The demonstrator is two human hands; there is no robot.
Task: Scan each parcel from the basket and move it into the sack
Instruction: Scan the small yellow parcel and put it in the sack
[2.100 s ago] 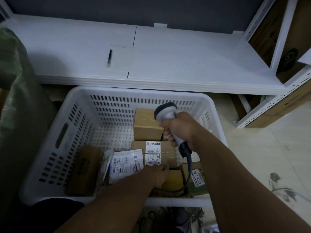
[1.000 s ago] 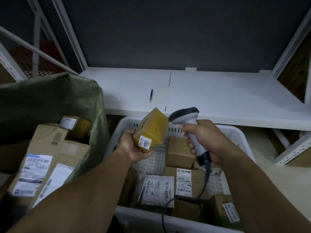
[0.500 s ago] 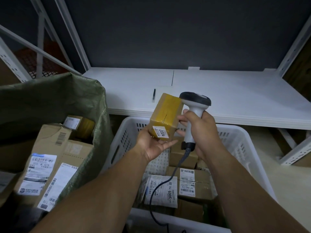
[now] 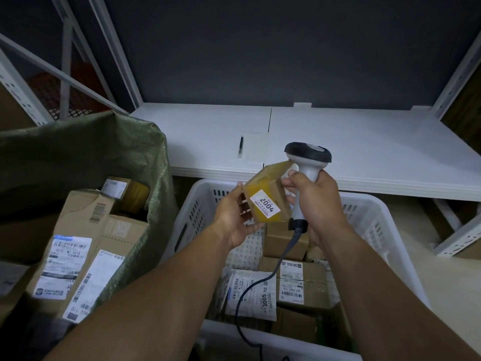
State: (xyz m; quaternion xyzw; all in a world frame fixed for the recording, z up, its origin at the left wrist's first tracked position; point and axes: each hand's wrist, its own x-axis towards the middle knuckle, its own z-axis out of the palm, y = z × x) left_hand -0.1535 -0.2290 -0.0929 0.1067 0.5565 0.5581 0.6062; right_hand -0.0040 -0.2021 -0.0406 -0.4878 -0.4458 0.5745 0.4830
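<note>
**Inspector:** Basket contents?
**Checker:** Labelled parcels [image 4: 302,282] lie in the white basket [image 4: 390,230], towards its near edge.
**Inspector:** Hands?
**Checker:** Above the basket's far edge, the left hand [image 4: 234,217] cradles a small parcel [image 4: 268,194], thumb and fingers clasping it, label "2004" facing up. The right hand [image 4: 315,204] is wrapped round the scanner [image 4: 308,157] handle, with the scanner head just beside the small parcel.
**Inspector:** Sack?
**Checker:** The green sack [image 4: 91,152] is just left of the basket, with boxes [image 4: 86,230] inside. A pen [image 4: 241,148] lies on the bench [image 4: 364,152] beyond.
</note>
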